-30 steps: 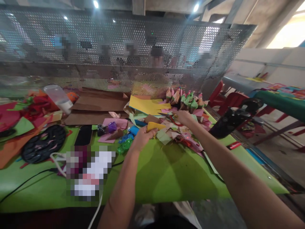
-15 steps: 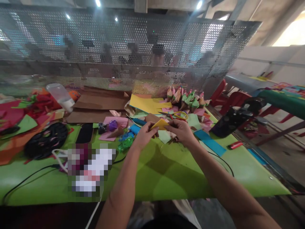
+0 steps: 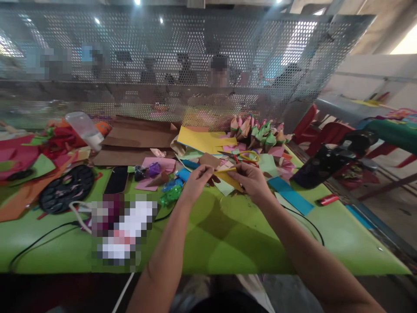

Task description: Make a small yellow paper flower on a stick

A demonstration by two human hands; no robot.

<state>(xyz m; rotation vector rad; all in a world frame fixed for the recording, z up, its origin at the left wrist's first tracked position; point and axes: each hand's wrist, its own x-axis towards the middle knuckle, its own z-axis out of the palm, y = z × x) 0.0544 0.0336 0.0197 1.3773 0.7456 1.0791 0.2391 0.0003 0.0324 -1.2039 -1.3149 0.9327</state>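
Observation:
A small folded piece of yellow paper [image 3: 230, 179] is held above the green table, its lower corner pointing down toward me. My right hand [image 3: 249, 177] grips its right side between thumb and fingers. At the paper's left corner, the fingers of my left hand [image 3: 199, 179] are pinched together; the exact contact is small and blurred. Just beneath and behind the hands lie a pale green paper piece [image 3: 224, 188] and a brown paper piece [image 3: 208, 160]. Scissors with yellow handles [image 3: 250, 155] rest beyond my right hand.
Paper cones [image 3: 260, 130] stand at the back right, beside a large yellow sheet [image 3: 202, 140]. Brown sheets [image 3: 137, 134], a black phone [image 3: 116, 180] and a black palette [image 3: 67, 189] lie left. A dark bottle [image 3: 317, 167] and blue strip [image 3: 291, 195] are right. Perforated metal screen [image 3: 156, 69] behind.
The yellow paper has turned so that a corner hangs down. My left hand has shifted slightly left, farther from my right. The camera view has tilted a little.

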